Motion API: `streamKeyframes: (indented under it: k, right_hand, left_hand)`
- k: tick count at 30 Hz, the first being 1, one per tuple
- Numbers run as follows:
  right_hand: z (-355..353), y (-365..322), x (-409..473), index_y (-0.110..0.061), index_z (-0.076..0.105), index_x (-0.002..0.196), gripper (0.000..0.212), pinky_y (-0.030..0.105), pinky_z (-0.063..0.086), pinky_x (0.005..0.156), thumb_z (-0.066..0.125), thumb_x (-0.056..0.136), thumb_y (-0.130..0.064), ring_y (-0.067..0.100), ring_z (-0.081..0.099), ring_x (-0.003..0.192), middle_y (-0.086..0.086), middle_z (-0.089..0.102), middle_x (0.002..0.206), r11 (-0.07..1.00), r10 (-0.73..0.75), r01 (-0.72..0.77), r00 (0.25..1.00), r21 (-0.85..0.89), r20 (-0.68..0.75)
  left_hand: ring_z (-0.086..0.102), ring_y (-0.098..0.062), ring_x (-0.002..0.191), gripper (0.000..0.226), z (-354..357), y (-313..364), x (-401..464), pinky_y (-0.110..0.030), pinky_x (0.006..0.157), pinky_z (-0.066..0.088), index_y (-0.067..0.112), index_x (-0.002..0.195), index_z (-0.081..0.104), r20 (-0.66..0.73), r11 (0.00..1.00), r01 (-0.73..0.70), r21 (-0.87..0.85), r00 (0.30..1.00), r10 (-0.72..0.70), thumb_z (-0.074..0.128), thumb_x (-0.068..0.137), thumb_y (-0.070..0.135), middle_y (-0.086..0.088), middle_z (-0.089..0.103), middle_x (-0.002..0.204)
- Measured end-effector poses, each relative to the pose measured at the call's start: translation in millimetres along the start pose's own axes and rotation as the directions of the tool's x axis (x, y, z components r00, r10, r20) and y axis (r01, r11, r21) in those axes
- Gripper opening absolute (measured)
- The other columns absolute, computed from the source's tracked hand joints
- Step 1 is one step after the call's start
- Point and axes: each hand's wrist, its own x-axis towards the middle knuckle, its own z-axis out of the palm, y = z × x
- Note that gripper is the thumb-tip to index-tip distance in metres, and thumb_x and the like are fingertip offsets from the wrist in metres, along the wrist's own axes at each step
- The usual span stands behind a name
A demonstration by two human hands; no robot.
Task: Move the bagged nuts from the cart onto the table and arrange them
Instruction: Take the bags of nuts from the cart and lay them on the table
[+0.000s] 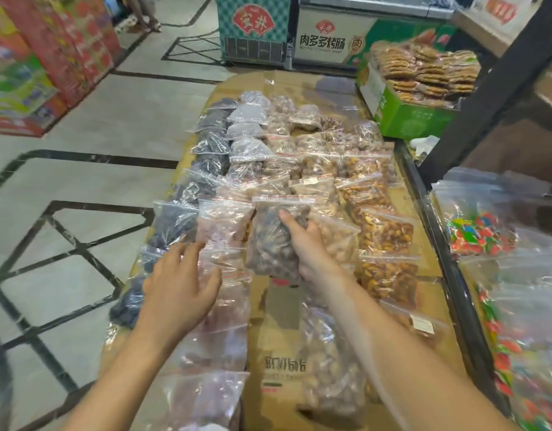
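A shop floor of pale tiles with dark inlaid lines is seen around a long tabletop covered in flattened cardboard, with freezer cabinets at its far end and a green box of biscuits at its far right corner. Rows of clear zip bags are laid out along the cardboard: dark contents on the left, pale in the middle, golden-brown on the right. The arranging step is judged to be in hand. A bag of dark brown nuts is gripped from the right side by the right hand, thumb on top and fingers curled round it, and is held just over the middle rows, near the cardboard. The left hand is spread, fingers relaxed, its fingertips touching or just above a pale bag in the neighbouring row; contact cannot be told for certain. A bare strip of cardboard is left just below the held bag. The next move is judged to call for the bag to be lowered flat into that gap, aligned with its row, while the neighbouring bags are steadied.
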Motion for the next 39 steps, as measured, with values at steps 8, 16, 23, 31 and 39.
streamKeyframes:
  k: [8,16,23,31,39]
  right_hand:
    - [39,19,21,-0.008,0.006,0.164,0.108,0.047,0.03,0.123,0.066,0.092,-0.061,0.036,0.028,0.153,0.011,0.027,0.168,0.989,0.094,-0.111,0.981,-0.097,-0.17]
    - [63,19,9,-0.006,-0.011,0.162,0.088,0.035,0.045,0.096,0.051,0.106,-0.034,0.037,0.053,0.134,0.017,0.037,0.161,0.896,0.007,-0.16,0.938,-0.414,-0.346]
    - [50,11,-63,-0.007,0.005,0.163,0.076,0.034,0.02,0.122,0.051,0.104,-0.017,0.036,0.024,0.153,0.015,0.014,0.169,0.616,-0.3,0.113,0.949,-0.78,-0.099]
    - [0,51,-177,-0.027,0.028,0.162,0.059,0.044,0.004,0.13,0.035,0.107,-0.047,0.025,0.004,0.16,-0.002,0.015,0.173,0.277,-0.45,0.232,0.889,-0.933,0.087]
    - [-94,111,-300,-0.023,0.044,0.155,0.061,0.055,0.024,0.125,0.033,0.102,-0.051,0.033,0.027,0.155,0.004,0.039,0.164,0.321,-0.495,0.019,0.856,-0.947,-0.15]
  left_hand:
    - [0.051,-0.034,0.129,0.053,-38,-81,-8,-0.053,0.1,0.046,0.02,0.141,0.049,-0.013,0.998,0.061,0.029,0.998,-0.06,0.06,0.093,0.04,-0.01,0.054,0.142]
    - [0.056,-0.036,0.123,0.057,-40,-73,4,-0.052,0.094,0.052,0.016,0.141,0.053,0.024,0.996,-0.076,0.038,0.997,0.076,0.053,0.092,0.044,-0.013,0.06,0.135]
    - [0.04,-0.04,0.138,0.06,-27,-59,-6,-0.063,0.106,0.038,0.027,0.144,0.047,0.059,0.973,-0.173,0.154,0.984,0.166,0.035,0.095,0.06,-0.011,0.045,0.152]
    - [0.038,-0.044,0.139,0.067,-13,-5,-46,-0.065,0.106,0.037,0.029,0.143,0.049,0.091,0.934,-0.318,0.162,0.948,0.307,0.028,0.089,0.064,-0.015,0.045,0.151]
    - [0.042,-0.052,0.135,0.066,42,88,-148,-0.073,0.102,0.035,0.021,0.144,0.054,0.188,0.808,-0.556,0.195,0.83,0.526,0.04,0.089,0.057,-0.022,0.046,0.151]
